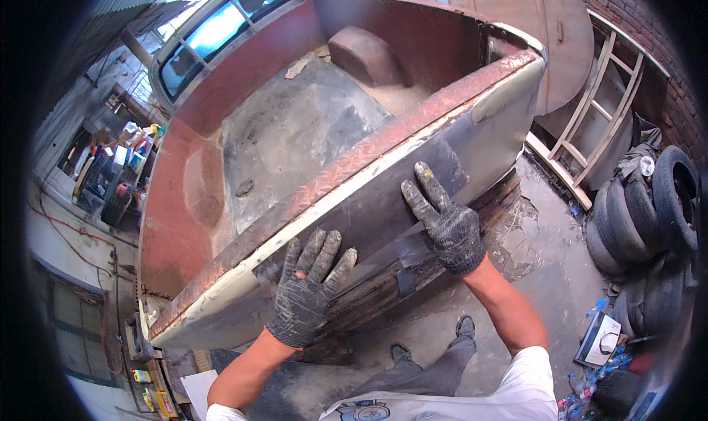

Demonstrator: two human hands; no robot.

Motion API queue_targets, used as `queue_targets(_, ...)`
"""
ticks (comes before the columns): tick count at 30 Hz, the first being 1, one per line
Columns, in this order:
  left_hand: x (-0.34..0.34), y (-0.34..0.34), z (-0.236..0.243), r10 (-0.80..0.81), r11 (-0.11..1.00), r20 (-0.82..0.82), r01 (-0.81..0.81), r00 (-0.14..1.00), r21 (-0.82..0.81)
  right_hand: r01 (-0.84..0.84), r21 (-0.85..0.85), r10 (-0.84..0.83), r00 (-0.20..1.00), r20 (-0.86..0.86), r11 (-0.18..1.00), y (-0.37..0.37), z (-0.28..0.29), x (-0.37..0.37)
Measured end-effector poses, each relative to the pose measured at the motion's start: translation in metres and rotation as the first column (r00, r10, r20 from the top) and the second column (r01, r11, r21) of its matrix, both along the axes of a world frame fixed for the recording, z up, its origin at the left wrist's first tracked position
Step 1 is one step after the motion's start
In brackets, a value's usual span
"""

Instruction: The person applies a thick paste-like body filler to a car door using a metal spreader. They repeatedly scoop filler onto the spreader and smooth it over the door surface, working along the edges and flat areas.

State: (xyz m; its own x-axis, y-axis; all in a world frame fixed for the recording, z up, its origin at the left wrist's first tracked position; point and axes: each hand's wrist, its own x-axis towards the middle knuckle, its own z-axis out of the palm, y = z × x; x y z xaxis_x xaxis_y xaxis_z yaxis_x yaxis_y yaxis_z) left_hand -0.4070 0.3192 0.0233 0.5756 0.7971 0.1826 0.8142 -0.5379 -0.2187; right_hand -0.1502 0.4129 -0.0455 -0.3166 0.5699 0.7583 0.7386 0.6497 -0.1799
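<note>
In front of me is the tailgate (pixel 509 115) of a pickup truck bed, pale-painted with a worn reddish top edge (pixel 354 168). A dark, thin sheet-like strip (pixel 376 199) runs along its outer face, and a loose dark flap (pixel 414 250) shows at its lower edge. My left hand (pixel 306 292), in a dirty dark work glove, lies on the strip's left part with fingers spread. My right hand (pixel 446 225), gloved likewise, rests farther right with two fingers stretched out; its other fingers are partly hidden. Neither hand visibly grips anything.
The truck bed holds a grey floor mat (pixel 295 133). To the right are stacked old tyres (pixel 638 214), a wooden ladder-like frame (pixel 601 118), a white box (pixel 599 340) and plastic litter. Cluttered shelves (pixel 118 170) stand at left. My feet (pixel 434 340) are on stained concrete.
</note>
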Motion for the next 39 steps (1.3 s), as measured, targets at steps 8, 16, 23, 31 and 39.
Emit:
queue_targets(8, -0.019, 0.004, -0.069, 0.037, 0.984, -0.231, 0.005, 0.972, 0.179, -0.009, 0.142, 0.036, 0.981, -0.189, 0.990, 0.029, -0.093, -0.020)
queue_targets(16, 0.002, -0.006, -0.056, 0.004, 1.000, -0.145, -0.009, 0.989, -0.029, -0.016, -0.031, 0.011, 0.987, -0.159, 0.999, 0.005, -0.088, -0.009)
queue_targets(23, 0.012, -0.040, 0.020, -0.162, 0.960, -0.011, 0.155, 0.987, -0.233, 0.260, -0.044, -0.257, 0.895, -0.365, 0.965, -0.074, -0.051, 0.047)
queue_targets(31, -0.045, -0.066, 0.036, 0.365, 0.869, 0.837, 0.173, 0.408, -0.464, 0.595, -0.785, -0.545, 0.722, 0.427, 0.173, -0.149, -0.236, 0.123)
queue_targets(39, -0.126, -0.110, 0.006, 0.248, 0.960, 0.763, 0.043, -0.596, -0.278, -0.124, -0.954, -0.544, 0.798, -0.259, 0.273, -0.177, -0.180, 0.064)
